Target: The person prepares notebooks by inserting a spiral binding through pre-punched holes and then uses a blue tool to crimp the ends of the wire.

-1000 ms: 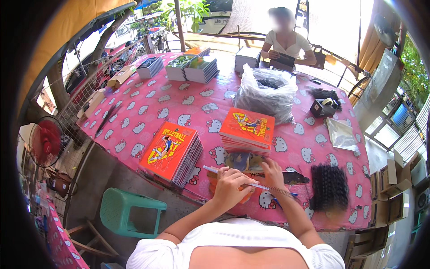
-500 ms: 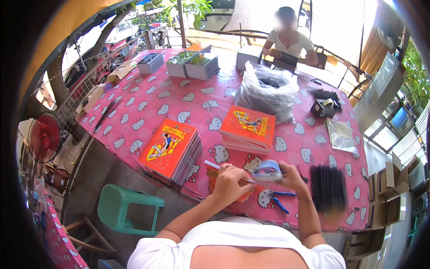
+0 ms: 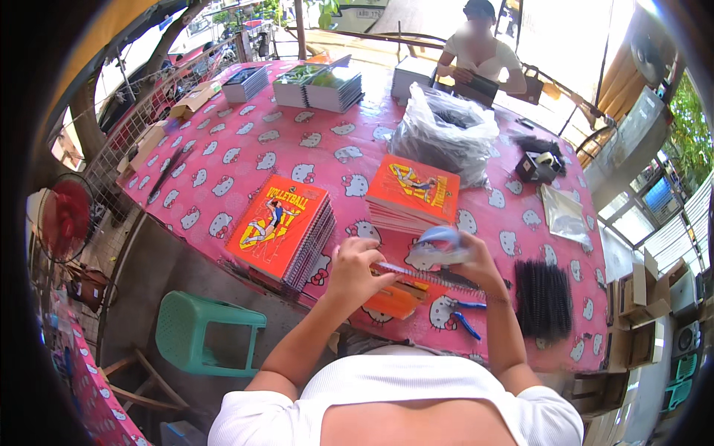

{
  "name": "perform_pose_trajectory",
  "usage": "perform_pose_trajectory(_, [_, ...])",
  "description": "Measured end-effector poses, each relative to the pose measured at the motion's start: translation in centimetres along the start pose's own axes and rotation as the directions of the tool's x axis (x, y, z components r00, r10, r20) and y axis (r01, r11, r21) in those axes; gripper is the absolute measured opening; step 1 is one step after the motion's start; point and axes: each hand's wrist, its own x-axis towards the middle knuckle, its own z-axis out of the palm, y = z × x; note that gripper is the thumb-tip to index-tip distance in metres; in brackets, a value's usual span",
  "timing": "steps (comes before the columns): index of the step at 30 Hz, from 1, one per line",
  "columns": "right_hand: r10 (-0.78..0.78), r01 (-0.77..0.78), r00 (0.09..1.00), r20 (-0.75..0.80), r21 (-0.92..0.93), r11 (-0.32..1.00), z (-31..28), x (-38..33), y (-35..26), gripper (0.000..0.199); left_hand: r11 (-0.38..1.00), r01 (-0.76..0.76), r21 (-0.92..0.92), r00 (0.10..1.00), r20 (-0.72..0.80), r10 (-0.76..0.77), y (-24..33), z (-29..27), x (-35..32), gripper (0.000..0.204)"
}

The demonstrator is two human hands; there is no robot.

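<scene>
My left hand (image 3: 352,272) grips the left end of a spiral notebook (image 3: 431,279), thumb on the near side and fingers beyond. The notebook's coiled edge faces up and slants down to the right; part of an orange cover shows below it. In my right hand (image 3: 480,262) is a pale blue and clear ring-shaped thing (image 3: 440,244), like a roll of tape, blurred and above the coil. Blue-handled pliers (image 3: 466,322) lie near my right forearm. Left of my hands stands a stack of orange spiral notebooks (image 3: 279,227); beyond them lies a stack of orange-covered books (image 3: 413,189).
Black spiral coils (image 3: 544,299) lie at right on the pink patterned table (image 3: 275,156). Farther off are a plastic bag (image 3: 446,137), a tape dispenser (image 3: 537,168) and more book stacks (image 3: 316,88). A person (image 3: 483,67) sits opposite. A green stool (image 3: 208,331) stands at left.
My left hand has shifted left and away from me to the notebook's end. The coiled edge now shows more fully. The ring-shaped thing in my right hand has moved slightly away from me.
</scene>
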Motion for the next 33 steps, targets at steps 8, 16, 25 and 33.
perform_pose_trajectory(8, [0.184, -0.215, 0.977, 0.111, 0.478, 0.851, 1.5, 1.9, -0.5, 0.04, 0.996, -0.027, -0.081, 0.986, -0.165, 0.013, -1.5, 0.0, 0.1, 0.035])
perform_pose_trajectory(16, [0.059, 0.018, 0.962, 0.267, -0.278, 0.96, 4.2, 4.8, 1.3, 0.052, 0.672, 0.146, -0.726, 0.967, -0.039, -0.252, -5.9, 1.3, -1.6, 0.038])
perform_pose_trajectory(25, [-0.374, 0.464, 0.885, 0.276, -0.561, 0.685, 3.8, 7.4, 1.8, 0.044, 0.394, 0.096, -0.914, 0.947, -0.038, -0.32, -8.0, 2.4, -2.3, 0.02])
perform_pose_trajectory(33, [-0.152, 0.182, 0.964, 0.219, -0.121, 0.976, 6.4, 6.0, -1.2, 0.036, 0.172, 0.208, -0.963, 0.929, 0.139, -0.344, -8.6, 1.9, -2.8, 0.016])
